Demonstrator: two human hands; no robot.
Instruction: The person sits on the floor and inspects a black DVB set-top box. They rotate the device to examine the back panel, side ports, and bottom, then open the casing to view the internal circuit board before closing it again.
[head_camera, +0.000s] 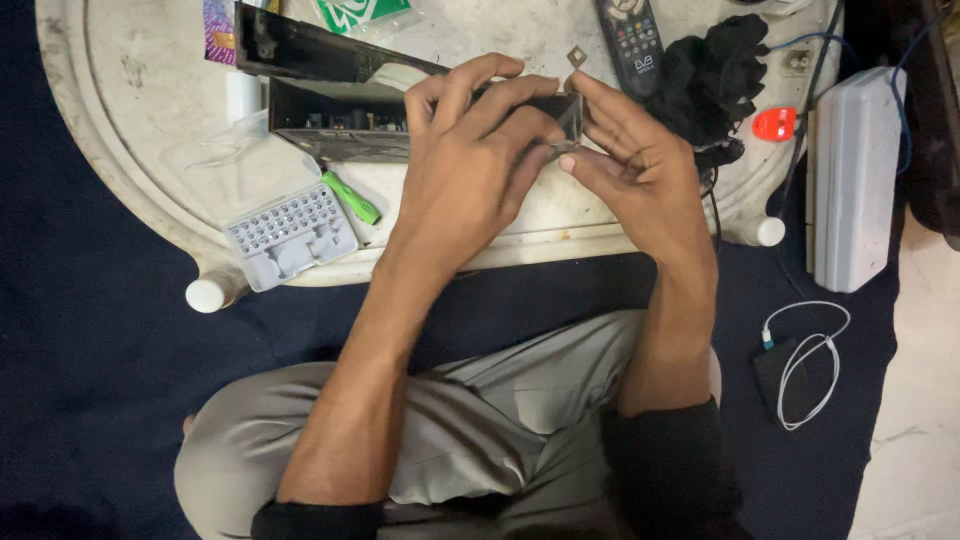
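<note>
Black metal box (340, 125) lies open-side up; left hand (470, 165) clamps its end, right hand (630, 165) fingers pinch the corner to steady it.

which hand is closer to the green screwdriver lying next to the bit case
Left. The left hand rests on the open metal box just right of the green screwdriver; the right hand is farther right, at the box's end.

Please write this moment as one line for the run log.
left hand: grips open black device | right hand: steadies its end | nearby: bit case, green screwdriver
</note>
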